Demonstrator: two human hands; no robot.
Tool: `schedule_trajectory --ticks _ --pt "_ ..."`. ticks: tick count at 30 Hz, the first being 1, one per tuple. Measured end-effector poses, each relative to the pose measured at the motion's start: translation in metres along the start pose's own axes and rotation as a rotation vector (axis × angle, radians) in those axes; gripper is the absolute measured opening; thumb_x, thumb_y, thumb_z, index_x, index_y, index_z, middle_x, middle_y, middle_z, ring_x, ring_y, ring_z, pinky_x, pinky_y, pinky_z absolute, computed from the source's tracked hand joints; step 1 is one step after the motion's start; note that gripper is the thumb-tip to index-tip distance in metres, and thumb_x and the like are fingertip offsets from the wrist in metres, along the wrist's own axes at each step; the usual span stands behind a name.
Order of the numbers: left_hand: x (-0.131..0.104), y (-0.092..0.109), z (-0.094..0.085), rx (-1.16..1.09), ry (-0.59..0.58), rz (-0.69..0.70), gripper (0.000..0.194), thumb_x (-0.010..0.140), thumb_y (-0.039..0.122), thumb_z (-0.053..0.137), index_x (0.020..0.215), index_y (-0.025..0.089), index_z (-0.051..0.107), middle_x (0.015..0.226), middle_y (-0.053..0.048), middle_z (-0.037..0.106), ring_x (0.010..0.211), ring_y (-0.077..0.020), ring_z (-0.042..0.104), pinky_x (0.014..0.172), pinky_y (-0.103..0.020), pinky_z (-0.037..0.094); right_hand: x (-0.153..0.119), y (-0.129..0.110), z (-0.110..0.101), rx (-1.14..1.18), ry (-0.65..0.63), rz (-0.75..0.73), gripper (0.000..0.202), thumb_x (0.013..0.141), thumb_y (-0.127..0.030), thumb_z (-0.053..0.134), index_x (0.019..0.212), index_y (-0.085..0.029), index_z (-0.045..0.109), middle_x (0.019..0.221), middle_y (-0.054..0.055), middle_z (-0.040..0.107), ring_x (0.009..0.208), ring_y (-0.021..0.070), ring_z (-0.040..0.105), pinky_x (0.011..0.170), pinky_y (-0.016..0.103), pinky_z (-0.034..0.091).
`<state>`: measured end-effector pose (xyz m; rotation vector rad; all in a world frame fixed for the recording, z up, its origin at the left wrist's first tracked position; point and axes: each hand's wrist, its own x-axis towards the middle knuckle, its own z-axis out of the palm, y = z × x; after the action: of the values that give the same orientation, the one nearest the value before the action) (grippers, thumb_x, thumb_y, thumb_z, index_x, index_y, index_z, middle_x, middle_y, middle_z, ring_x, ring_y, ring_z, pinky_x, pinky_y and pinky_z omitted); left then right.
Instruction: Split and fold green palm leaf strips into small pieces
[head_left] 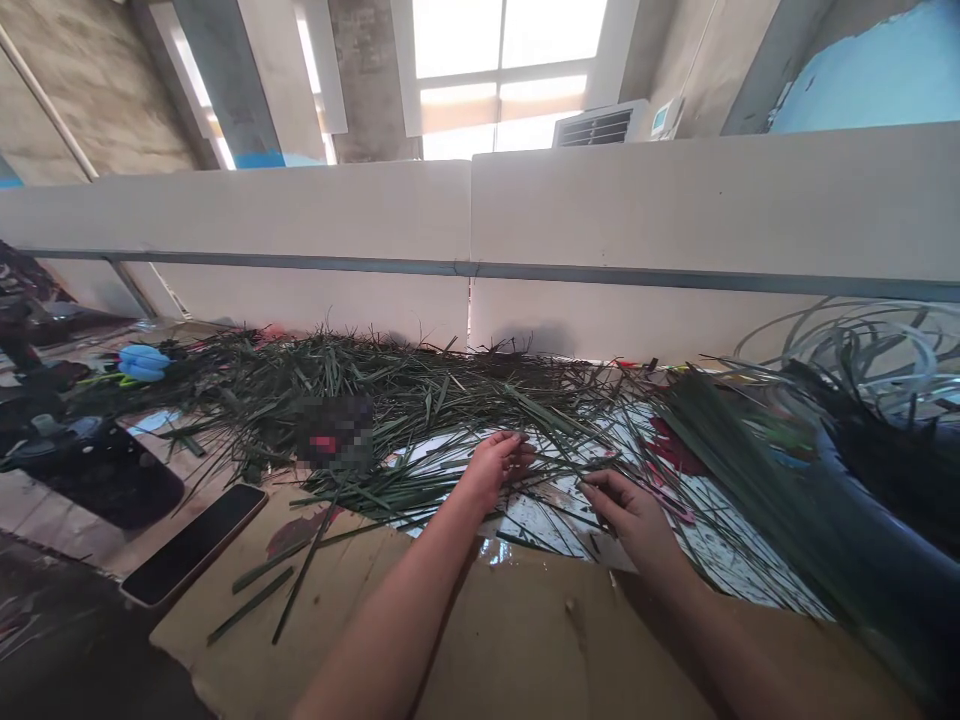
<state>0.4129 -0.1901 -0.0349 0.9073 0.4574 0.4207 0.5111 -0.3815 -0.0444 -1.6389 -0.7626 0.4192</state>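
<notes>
My left hand [501,468] is above the white sheet, its fingers curled inward; what lies between the fingertips is too small to make out. To its right, my right hand [624,508] pinches thumb and forefinger together on a thin dark green stalk [574,468]. A heap of long green stalks and blades [420,390] spreads behind both hands. Loose stalks also lie on the white sheet [551,515] below them. Several cut stalk pieces [251,605] rest on the brown cardboard [517,640] nearer to me.
At left are a phone [195,545], a black container [97,470] and a blue balloon-like object [144,362]. A thick green bundle [757,480] leans beside a blue tub [892,500] at right. Coiled clear tubing [900,340] lies behind it. A white partition [337,215] runs along the back.
</notes>
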Motion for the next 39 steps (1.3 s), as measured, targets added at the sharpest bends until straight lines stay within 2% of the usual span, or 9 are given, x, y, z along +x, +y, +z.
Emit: schedule_trajectory --ticks 3,8,13,18,22,27,39 --pt "-0.002 0.003 0.003 -0.027 -0.015 0.047 0.032 0.073 0.04 0.078 0.091 0.019 0.062 0.092 -0.008 0.072 0.076 -0.0171 0.067 0.069 -0.029 0.05 -0.001 0.0 -0.001 -0.123 0.017 -0.06 0.042 0.08 -0.061 0.064 0.089 -0.021 0.065 0.06 -0.003 0.049 0.055 0.0152 0.043 0.051 0.028 0.034" --pt "-0.002 0.01 0.003 -0.171 -0.079 0.096 0.036 0.072 0.045 0.078 0.093 0.019 0.066 0.097 -0.008 0.072 0.085 -0.0195 0.066 0.073 -0.031 0.05 -0.005 -0.002 -0.002 -0.359 -0.031 -0.161 0.034 0.084 -0.056 0.06 0.086 -0.023 0.067 0.075 0.002 0.066 0.068 0.0206 0.057 0.064 0.03 0.043" --pt "-0.003 0.011 0.001 -0.181 -0.123 0.123 0.037 0.075 0.043 0.077 0.102 0.018 0.07 0.105 -0.011 0.073 0.091 -0.021 0.066 0.076 -0.031 0.05 -0.008 -0.001 -0.002 -0.438 -0.06 -0.16 0.031 0.087 -0.053 0.058 0.09 -0.024 0.067 0.079 0.003 0.07 0.072 0.0225 0.06 0.068 0.031 0.045" --pt "-0.004 0.013 -0.001 -0.176 -0.203 0.086 0.036 0.082 0.043 0.068 0.108 0.018 0.071 0.109 -0.013 0.073 0.095 -0.0228 0.067 0.077 -0.031 0.049 -0.008 0.001 -0.001 -0.423 -0.082 -0.143 0.034 0.087 -0.056 0.057 0.089 -0.024 0.068 0.08 0.002 0.07 0.072 0.0223 0.061 0.068 0.031 0.046" --pt "-0.005 0.016 -0.001 -0.206 -0.225 0.031 0.035 0.086 0.037 0.056 0.111 0.016 0.071 0.109 -0.013 0.073 0.089 -0.0218 0.067 0.076 -0.032 0.049 -0.008 0.001 0.0 -0.391 -0.101 -0.14 0.033 0.086 -0.055 0.059 0.089 -0.024 0.069 0.083 0.003 0.071 0.076 0.0227 0.062 0.069 0.031 0.047" --pt "-0.008 0.017 0.0 -0.263 -0.263 0.0 0.039 0.081 0.029 0.051 0.11 0.011 0.071 0.1 -0.015 0.075 0.088 -0.0254 0.068 0.079 -0.037 0.048 -0.008 0.002 0.001 -0.372 -0.122 -0.123 0.032 0.085 -0.054 0.06 0.086 -0.023 0.069 0.077 0.002 0.07 0.071 0.0217 0.062 0.068 0.031 0.047" --pt "-0.009 0.018 0.0 -0.26 -0.288 -0.013 0.045 0.08 0.03 0.049 0.114 0.007 0.069 0.093 -0.017 0.075 0.093 -0.0297 0.068 0.081 -0.039 0.047 -0.006 0.008 0.006 -0.223 -0.171 -0.068 0.032 0.085 -0.052 0.062 0.085 -0.021 0.068 0.08 0.003 0.067 0.075 0.0207 0.06 0.068 0.031 0.048"
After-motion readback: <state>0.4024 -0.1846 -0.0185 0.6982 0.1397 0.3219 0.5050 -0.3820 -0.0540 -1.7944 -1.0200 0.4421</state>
